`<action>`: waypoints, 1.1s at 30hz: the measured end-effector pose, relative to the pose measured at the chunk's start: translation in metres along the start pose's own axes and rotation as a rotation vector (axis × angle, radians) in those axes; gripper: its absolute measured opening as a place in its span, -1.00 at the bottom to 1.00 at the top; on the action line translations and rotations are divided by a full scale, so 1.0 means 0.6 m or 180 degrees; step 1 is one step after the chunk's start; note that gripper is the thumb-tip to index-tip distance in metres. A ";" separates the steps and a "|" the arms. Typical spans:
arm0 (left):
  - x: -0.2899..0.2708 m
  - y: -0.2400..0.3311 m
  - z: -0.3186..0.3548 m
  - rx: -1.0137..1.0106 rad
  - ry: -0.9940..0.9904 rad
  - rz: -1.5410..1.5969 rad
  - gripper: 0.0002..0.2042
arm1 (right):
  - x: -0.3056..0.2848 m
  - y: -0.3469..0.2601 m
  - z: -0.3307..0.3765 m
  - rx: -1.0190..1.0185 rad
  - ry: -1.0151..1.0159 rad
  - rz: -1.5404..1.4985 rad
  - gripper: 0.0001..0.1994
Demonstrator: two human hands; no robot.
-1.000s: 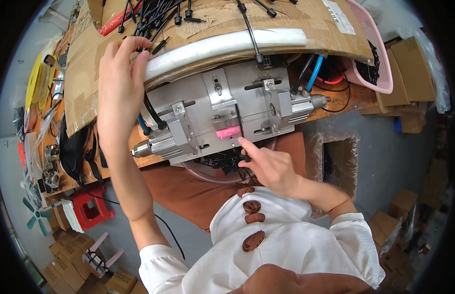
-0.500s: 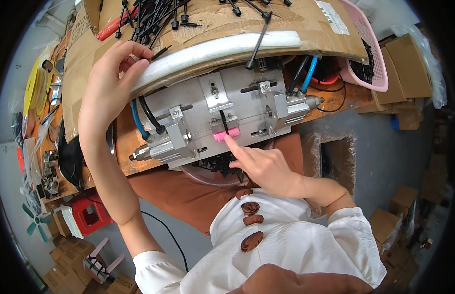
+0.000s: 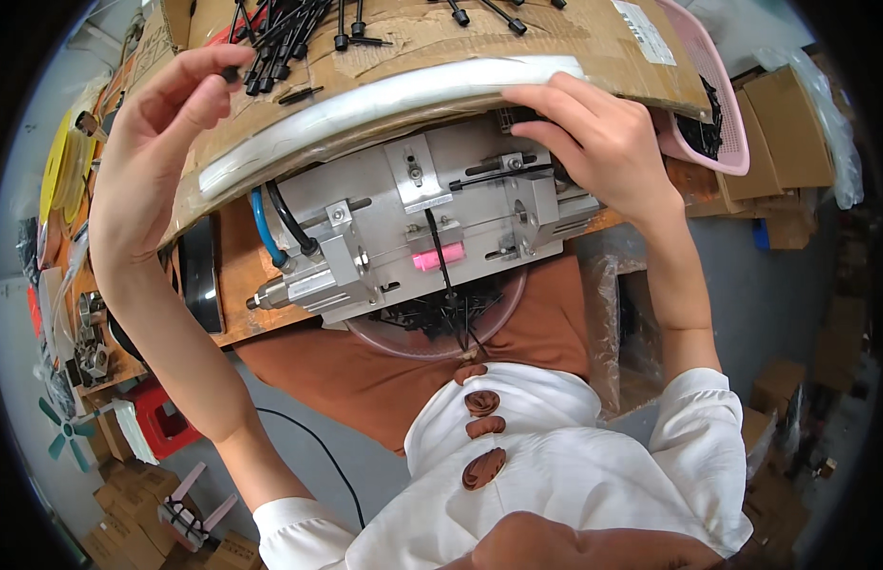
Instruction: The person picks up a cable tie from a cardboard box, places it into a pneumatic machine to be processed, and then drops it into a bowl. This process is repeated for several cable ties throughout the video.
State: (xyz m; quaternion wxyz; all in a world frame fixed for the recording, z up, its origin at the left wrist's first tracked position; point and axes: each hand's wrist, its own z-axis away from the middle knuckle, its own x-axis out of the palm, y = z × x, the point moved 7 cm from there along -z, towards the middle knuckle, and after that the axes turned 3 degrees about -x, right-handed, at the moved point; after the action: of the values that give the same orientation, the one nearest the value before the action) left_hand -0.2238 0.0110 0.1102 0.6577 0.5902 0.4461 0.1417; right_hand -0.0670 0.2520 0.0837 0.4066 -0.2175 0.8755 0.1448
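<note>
My left hand [image 3: 156, 114] is raised at the left of the cardboard, thumb and finger closed on a black knob [image 3: 230, 73]; any shaft behind it is hidden. My right hand [image 3: 598, 138] is over the right side of the metal fixture [image 3: 384, 180]. A thin black rod [image 3: 503, 178] runs leftward from beneath its thumb and appears held there, though the grip is mostly hidden; its thumb and index tips are apart. Another black rod [image 3: 444, 266] slants from the fixture's centre, past a pink block [image 3: 440, 256], toward a clear bowl [image 3: 523, 294] of black rods on my lap.
Black knobbed rods [image 3: 287, 43] are piled on the cardboard [image 3: 422, 47], whose near edge carries a white foam strip [image 3: 394, 90]. A small black pin [image 3: 301, 95] lies behind it. A pink basket [image 3: 738, 142] is at right; blue and black hoses [image 3: 270, 228] meet the fixture's left cylinder.
My right hand has left the pink block for the fixture's right side. The rod across the foam strip is gone from there. My left hand has moved left and away; the centre rod reaches nearer me.
</note>
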 end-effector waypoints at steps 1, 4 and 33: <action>-0.011 -0.017 -0.002 -0.0050 -0.0137 0.0531 -0.72 | -0.004 -0.005 0.003 -0.0025 -0.0100 -0.0016 -0.70; -0.020 -0.022 -0.007 0.0052 0.0042 0.0999 -0.68 | 0.022 -0.045 0.007 -0.0080 -0.0813 -0.0080 -0.82; 0.384 -0.043 0.222 0.0249 0.0677 -0.2977 -0.34 | -0.063 -0.018 0.076 0.2176 0.1510 -0.3863 -0.85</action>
State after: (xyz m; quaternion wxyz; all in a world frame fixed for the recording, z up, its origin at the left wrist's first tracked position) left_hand -0.0025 0.0817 -0.0222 0.5789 0.3328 0.7335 -0.1267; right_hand -0.0101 0.2724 0.0835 0.2600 -0.5504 0.6617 -0.4377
